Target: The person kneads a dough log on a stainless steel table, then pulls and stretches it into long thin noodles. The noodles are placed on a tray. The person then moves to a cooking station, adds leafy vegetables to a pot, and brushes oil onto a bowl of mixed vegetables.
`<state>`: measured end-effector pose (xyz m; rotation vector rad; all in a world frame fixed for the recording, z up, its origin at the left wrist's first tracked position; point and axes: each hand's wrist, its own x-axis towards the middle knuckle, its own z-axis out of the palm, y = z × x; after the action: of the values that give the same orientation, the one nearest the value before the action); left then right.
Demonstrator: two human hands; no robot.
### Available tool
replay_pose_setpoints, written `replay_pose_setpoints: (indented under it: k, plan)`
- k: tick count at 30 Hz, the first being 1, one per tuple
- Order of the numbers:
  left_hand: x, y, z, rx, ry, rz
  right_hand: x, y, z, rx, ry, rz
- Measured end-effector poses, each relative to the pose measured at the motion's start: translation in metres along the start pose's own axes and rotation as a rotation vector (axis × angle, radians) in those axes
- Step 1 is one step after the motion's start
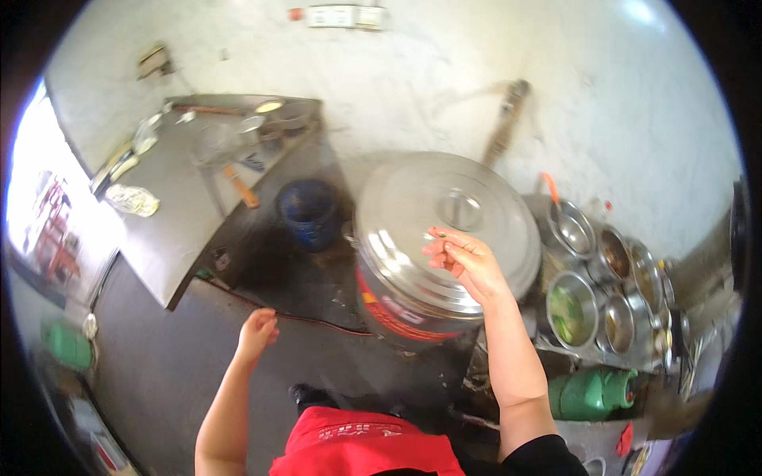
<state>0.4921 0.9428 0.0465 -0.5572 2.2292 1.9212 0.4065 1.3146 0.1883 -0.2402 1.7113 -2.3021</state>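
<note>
My right hand is raised in front of a large round metal lid, fingers partly bent and apart. A small green scrap clings to one finger, and no other object is in that hand. The lid covers a big drum-shaped steel pot with a red and yellow band that bears writing. Lower on the left, my left hand hangs over the grey floor with loosely curled fingers. Nothing shows in it, and it touches nothing. A red apron covers my front.
A steel-topped table holds a strainer and an orange-handled tool. A blue bucket stands beside the pot. Several metal bowls, one with green leaves, sit at right above a green gas cylinder. A hose crosses the floor.
</note>
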Motion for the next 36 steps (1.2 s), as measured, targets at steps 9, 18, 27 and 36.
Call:
replay_pose_setpoints:
  k: [9, 18, 27, 36]
  plan:
    - [-0.076, -0.193, -0.252, -0.055, 0.281, -0.457, 0.121, 0.075, 0.239, -0.512, -0.353, -0.007]
    - [-0.093, -0.247, -0.414, -0.209, 0.494, -0.721, 0.275, 0.188, 0.284, -0.287, -0.210, 0.368]
    - [-0.050, -0.226, -0.575, -0.076, 0.533, -0.828, 0.436, 0.324, 0.530, -0.535, -0.308, 0.159]
    - [-0.009, -0.253, -0.736, -0.227, 0.517, -0.889, 0.539, 0.351, 0.802, -0.250, -0.573, 0.255]
